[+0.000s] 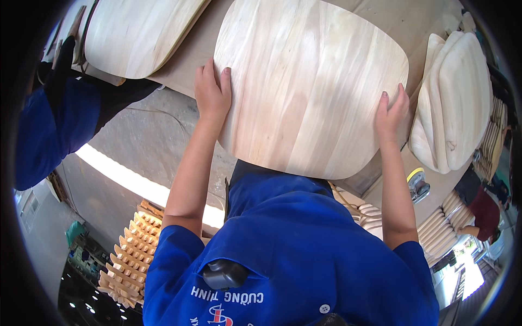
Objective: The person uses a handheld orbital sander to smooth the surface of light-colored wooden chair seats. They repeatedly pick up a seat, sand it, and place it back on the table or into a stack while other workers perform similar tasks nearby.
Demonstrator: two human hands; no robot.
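A large pale wooden panel (310, 81) with rounded corners and striped grain lies in front of me over a brown work surface (187, 46). Its near edge reaches close to my waist. My left hand (213, 95) grips the panel's left edge, thumb on the upper face and fingers along the side. On the opposite edge, my right hand (391, 115) holds the panel the same way, thumb up and fingers partly hidden at the rim. Both forearms stretch forward from my blue sleeves.
Similar curved panels (457, 103) are stacked at the right, near a sander (417, 185) with a yellow pad rim. Another panel (138, 32) lies far left, beside a person in blue (65, 119). Slatted wooden parts (130, 258) are piled lower left. A person in maroon (485, 214) bends at far right.
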